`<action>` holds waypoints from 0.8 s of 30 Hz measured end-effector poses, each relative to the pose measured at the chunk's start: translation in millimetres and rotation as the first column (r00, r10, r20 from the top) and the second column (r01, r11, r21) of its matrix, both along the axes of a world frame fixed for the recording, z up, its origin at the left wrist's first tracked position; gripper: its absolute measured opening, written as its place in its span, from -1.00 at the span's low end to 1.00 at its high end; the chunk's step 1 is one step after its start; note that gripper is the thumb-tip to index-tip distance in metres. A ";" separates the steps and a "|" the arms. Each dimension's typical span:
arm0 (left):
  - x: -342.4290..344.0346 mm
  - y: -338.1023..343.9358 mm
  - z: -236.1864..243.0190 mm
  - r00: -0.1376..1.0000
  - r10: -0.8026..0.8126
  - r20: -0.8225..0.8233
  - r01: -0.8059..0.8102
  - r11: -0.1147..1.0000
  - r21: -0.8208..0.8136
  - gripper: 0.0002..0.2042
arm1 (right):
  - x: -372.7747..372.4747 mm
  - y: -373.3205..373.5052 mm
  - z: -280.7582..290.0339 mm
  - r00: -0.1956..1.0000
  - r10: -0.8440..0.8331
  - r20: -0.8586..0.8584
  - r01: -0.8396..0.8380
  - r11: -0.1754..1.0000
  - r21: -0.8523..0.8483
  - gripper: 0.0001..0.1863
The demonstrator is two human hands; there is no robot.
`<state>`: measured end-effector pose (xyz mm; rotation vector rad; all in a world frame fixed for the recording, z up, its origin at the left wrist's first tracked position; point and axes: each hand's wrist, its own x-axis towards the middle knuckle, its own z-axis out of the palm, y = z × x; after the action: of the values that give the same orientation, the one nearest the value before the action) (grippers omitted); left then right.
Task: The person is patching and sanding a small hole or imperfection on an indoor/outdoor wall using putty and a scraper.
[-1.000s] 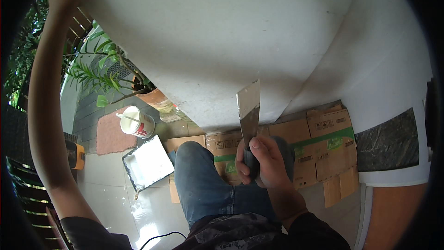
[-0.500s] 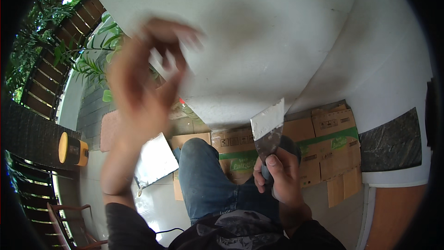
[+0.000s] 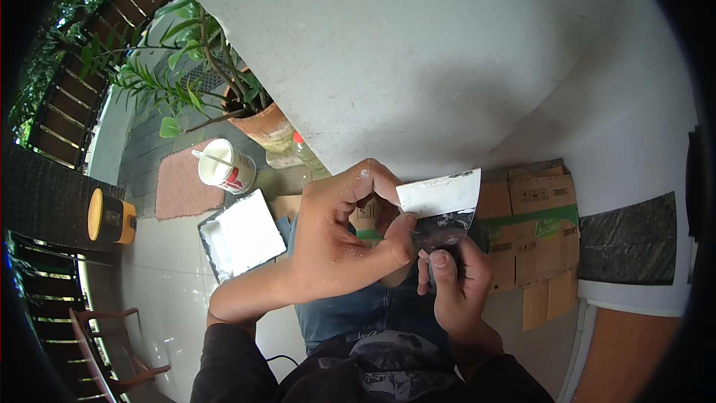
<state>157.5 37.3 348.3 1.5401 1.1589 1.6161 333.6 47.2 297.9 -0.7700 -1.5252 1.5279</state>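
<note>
In my right hand [image 3: 464, 283] the handle of a putty knife [image 3: 441, 200] is gripped, its wide blade pointing up and away from me. White paste coats the outer part of the blade; the part near the handle is dark with smears. My left hand [image 3: 332, 242] reaches across from the left, thumb and fingertips pinched at the blade's left edge. White specks dot its skin. Left of my knee, a shallow tray [image 3: 246, 237] with bright white inside lies on the floor. The pale wall [image 3: 373, 60] rises just beyond the knife.
Beyond the tray stands a white bucket [image 3: 240, 177] with a stick in it, on a pinkish mat [image 3: 175, 190]. A potted plant [image 3: 262, 127] and a bottle with a red cap [image 3: 302, 149] are by the wall. Flattened cardboard [image 3: 541, 242] covers floor at right. A yellow-and-black container [image 3: 112, 216] is far left.
My left hand has come down and right from its raised, blurred position to the blade's edge. The putty knife has tilted rightward, still in my right hand. Bucket and plant are now uncovered.
</note>
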 end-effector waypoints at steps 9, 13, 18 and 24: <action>13.0 1.5 -39.0 0.914 0.016 0.405 0.023 0.996 -0.090 -0.87 | -4.4 4.1 -20.3 0.995 -0.043 0.092 0.041 0.999 0.023 -0.69; 16.5 3.6 -48.2 0.798 0.025 0.602 0.036 0.995 -0.088 -0.89 | -12.4 2.1 -29.5 0.988 -0.079 0.133 0.071 0.996 0.061 -0.70; 25.8 7.4 -59.4 0.794 0.145 0.591 -0.097 0.989 -0.111 -0.91 | -11.3 -0.3 -46.4 0.958 -0.213 0.191 0.171 0.961 0.216 -0.76; 38.4 15.1 -65.8 0.735 0.139 0.663 -0.206 0.978 0.023 -0.96 | -15.1 0.5 -49.6 0.934 -0.306 0.186 0.206 0.884 0.420 -0.75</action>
<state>195.9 52.4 282.4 0.7769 0.8374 2.1256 318.4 47.7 248.3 -0.9041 -1.7603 0.9088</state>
